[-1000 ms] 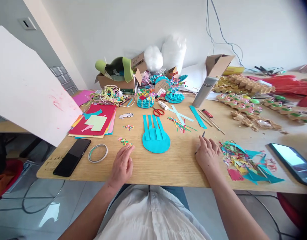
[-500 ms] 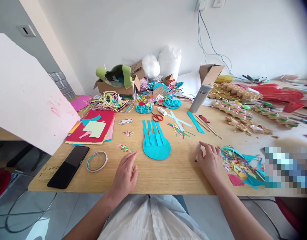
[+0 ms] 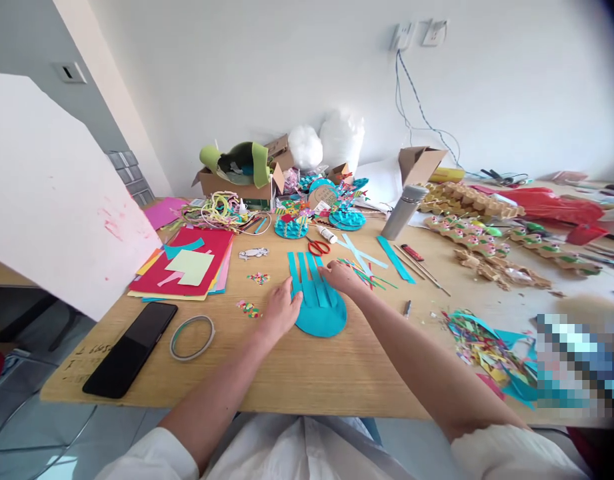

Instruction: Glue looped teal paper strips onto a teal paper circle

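Note:
A rounded sheet of blue paper lies on the table in front of me, with several blue paper strips fanning away from it. My left hand is at the left edge of these pieces, its thumb apart from its fingers and holding nothing visible. Bent at the fingers, my right hand reaches the rightmost strip and covers part of it; nothing shows in its grasp. Beyond the strips lie red-handled scissors. A small pen-like item rests right of the paper.
A phone and a tape roll are on the left, below stacked coloured paper. Paper scraps are heaped at right. A steel bottle stands behind thin sticks. Small paper bits lie left of my left hand.
My right hand has left the pen-like item and swung left to the blue strips. My left hand has moved forward and right to the paper's edge. The view has shifted slightly.

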### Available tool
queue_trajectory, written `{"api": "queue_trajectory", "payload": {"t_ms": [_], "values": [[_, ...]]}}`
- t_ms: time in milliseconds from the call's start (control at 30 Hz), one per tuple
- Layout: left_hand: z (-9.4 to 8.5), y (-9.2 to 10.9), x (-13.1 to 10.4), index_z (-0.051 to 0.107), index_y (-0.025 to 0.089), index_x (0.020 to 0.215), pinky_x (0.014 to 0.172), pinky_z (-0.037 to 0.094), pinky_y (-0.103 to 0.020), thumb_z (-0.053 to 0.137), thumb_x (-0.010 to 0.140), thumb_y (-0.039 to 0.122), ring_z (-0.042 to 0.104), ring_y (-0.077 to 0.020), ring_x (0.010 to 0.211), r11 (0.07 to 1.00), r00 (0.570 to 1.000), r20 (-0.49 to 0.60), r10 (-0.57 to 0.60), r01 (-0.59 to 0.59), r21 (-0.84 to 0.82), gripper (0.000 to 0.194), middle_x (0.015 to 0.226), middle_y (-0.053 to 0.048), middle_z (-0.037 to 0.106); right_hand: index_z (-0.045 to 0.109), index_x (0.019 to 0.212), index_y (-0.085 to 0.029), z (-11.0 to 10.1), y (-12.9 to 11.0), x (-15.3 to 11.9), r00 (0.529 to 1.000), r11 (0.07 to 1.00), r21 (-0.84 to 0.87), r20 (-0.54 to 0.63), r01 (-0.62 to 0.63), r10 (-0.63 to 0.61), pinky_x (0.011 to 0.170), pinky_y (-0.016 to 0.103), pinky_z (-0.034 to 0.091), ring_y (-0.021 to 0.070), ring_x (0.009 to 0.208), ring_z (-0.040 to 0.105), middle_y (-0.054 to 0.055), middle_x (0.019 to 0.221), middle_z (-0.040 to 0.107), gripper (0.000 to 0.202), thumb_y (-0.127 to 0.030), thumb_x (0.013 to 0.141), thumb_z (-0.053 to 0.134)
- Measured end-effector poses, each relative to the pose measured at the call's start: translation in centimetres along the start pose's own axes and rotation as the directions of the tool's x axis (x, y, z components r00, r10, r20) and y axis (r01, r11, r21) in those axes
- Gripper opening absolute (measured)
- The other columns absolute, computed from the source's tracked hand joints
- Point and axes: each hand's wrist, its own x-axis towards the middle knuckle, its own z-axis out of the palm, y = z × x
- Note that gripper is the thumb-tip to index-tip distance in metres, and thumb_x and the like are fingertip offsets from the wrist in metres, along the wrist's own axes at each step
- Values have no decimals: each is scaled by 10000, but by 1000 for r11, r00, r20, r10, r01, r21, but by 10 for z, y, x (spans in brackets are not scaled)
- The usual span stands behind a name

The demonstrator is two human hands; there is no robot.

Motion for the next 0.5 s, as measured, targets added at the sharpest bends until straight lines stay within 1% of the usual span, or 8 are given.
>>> {"api": "queue_trajectory", "payload": {"t_ms": [67,133,233,300,400,433,500], "values": [[7,-7,-1,504,142,1335,1111,382,-542,519,924,335,512,-310,1323,1000,1000,-14,-3,3,-17,454,1345,-195,601,609,1189,-74,4,-14,4,1000,1000,-23,24,-7,8,940,383,433,325,1194,581,261,1245,623,549,-526,948,408],[11,-12,-2,496,143,1347,1106,395,-535,520,923,331,516,-304,1320,999,1000,-16,-1,0,-47,464,1356,-194,591,552,1260,-61,7,-28,5,999,1000,-29,50,-7,8,948,405,432,350,1216,565,288,1295,577,650,-601,927,410],[17,-17,-4,453,139,1385,1084,437,-506,501,937,340,533,-290,1308,993,1000,4,2,-1,-114,494,1408,-204,544,500,1307,-83,8,-45,5,997,1000,-28,81,13,-11,947,417,441,361,1225,553,277,1329,550,718,-658,878,475],[20,-20,-4,413,133,1413,1070,460,-487,475,951,334,544,-278,1301,986,1000,23,4,0,-167,507,1436,-214,514,486,1318,-106,9,-53,5,995,999,-37,97,34,-30,954,414,445,355,1225,547,258,1345,542,722,-618,824,602],[25,-23,-3,367,150,1439,1059,479,-465,425,973,302,543,-251,1305,970,999,44,10,1,-242,493,1446,-205,507,486,1322,-98,12,-61,7,991,995,-61,112,75,-68,970,395,452,330,1229,536,238,1333,547,722,-457,755,752],[26,-25,-3,366,158,1440,1067,473,-465,422,975,296,537,-246,1311,966,999,46,11,1,-260,489,1443,-197,514,495,1319,-103,13,-63,8,990,993,-70,114,93,-85,972,399,460,313,1224,538,217,1324,556,685,-416,768,753],[28,-27,-3,370,165,1440,1082,458,-474,441,967,296,530,-248,1318,960,999,41,9,3,-282,495,1439,-189,521,528,1298,-134,16,-67,10,987,988,-88,118,124,-113,959,427,487,272,1179,564,156,1301,575,542,-380,845,694]]}}
